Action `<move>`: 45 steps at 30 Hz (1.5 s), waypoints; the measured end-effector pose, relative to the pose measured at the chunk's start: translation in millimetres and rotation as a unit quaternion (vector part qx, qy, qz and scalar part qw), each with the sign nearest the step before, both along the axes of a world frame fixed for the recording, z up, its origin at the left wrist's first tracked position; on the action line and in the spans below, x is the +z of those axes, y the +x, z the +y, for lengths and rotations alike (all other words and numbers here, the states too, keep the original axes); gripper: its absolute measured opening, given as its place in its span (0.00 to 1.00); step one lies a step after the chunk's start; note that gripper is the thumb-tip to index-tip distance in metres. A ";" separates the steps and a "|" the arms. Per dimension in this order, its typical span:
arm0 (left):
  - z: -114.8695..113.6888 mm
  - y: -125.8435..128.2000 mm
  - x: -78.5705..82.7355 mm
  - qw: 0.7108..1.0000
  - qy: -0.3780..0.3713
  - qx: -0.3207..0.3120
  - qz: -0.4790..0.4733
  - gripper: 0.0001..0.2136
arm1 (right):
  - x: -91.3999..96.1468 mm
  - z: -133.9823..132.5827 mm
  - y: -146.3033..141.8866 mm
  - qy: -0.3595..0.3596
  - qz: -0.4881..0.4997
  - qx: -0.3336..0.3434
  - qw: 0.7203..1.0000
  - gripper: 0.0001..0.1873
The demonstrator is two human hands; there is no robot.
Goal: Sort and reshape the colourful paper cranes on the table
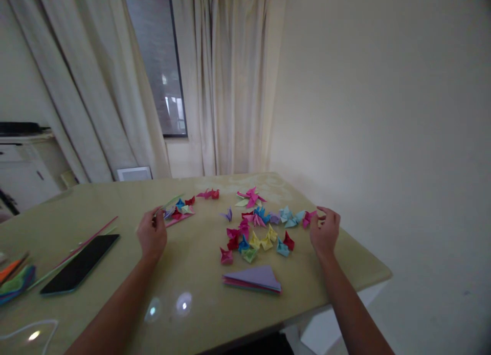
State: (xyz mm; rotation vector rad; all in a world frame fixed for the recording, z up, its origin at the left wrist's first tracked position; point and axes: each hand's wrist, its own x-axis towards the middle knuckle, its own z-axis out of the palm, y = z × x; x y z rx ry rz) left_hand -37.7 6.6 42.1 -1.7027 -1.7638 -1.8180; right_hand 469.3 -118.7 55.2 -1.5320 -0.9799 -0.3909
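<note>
Several small folded paper pieces (256, 231) in pink, blue, yellow and green lie scattered on a glossy beige table (199, 304). My right hand (325, 231) reaches to the right end of that scatter, fingers curled around a pink folded piece (307, 218). My left hand (152, 234) is closed near a second cluster of folded pieces (180, 209), pinching something thin that I cannot make out. A stack of folded triangular paper sheets (253, 280), purple on top, lies nearer to me between my arms.
A dark phone (80, 263) lies at the left, beside thin pink and green sticks (86, 241) and coloured paper (15, 283) at the table's left edge. The table's right corner (378, 275) is close to my right arm. Curtains and a window stand behind.
</note>
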 end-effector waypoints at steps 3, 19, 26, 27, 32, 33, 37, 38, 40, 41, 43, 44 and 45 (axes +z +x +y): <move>-27.4 41.9 16.8 0.990 0.030 -0.134 -0.018 0.15 | 11.0 -11.6 -43.0 0.028 -0.061 0.103 0.992 0.16; -126.2 125.7 -7.4 0.843 -0.073 -0.488 0.214 0.14 | -10.7 -87.2 -135.7 -0.224 0.127 0.426 0.867 0.16; -133.1 130.7 -18.7 0.799 -0.064 -0.485 0.349 0.19 | -30.8 -94.0 -145.8 -0.227 0.131 0.364 0.894 0.14; -133.4 131.5 -20.2 0.798 -0.062 -0.482 0.357 0.17 | -31.4 -94.3 -146.6 -0.230 0.120 0.359 0.897 0.14; -132.0 133.2 -28.8 0.800 -0.065 -0.464 0.373 0.16 | -26.8 -95.4 -148.0 -0.233 0.055 0.342 0.909 0.13; -131.9 132.9 -29.7 0.799 -0.070 -0.466 0.373 0.16 | -25.6 -95.4 -148.0 -0.230 0.044 0.346 0.909 0.14; -132.9 131.1 -28.3 0.788 -0.098 -0.487 0.364 0.19 | -23.0 -95.3 -148.8 -0.257 -0.009 0.375 0.891 0.26; -133.3 130.8 -27.3 0.783 -0.105 -0.494 0.363 0.20 | -22.7 -95.4 -149.3 -0.270 -0.020 0.377 0.886 0.28; -133.7 130.4 -25.3 0.775 -0.119 -0.504 0.362 0.19 | -22.2 -96.0 -150.4 -0.291 -0.039 0.377 0.879 0.27; -133.5 130.4 -24.6 0.773 -0.126 -0.506 0.361 0.18 | -21.8 -96.4 -150.9 -0.296 -0.046 0.374 0.878 0.25; -132.8 130.3 -23.1 0.772 -0.142 -0.509 0.354 0.17 | -20.5 -97.3 -151.5 -0.297 -0.055 0.369 0.879 0.19; -132.3 130.3 -22.2 0.772 -0.149 -0.511 0.348 0.18 | -19.8 -97.8 -151.7 -0.297 -0.058 0.365 0.880 0.17; -131.8 130.2 -21.1 0.771 -0.155 -0.514 0.342 0.18 | -19.0 -98.2 -151.8 -0.299 -0.060 0.362 0.881 0.14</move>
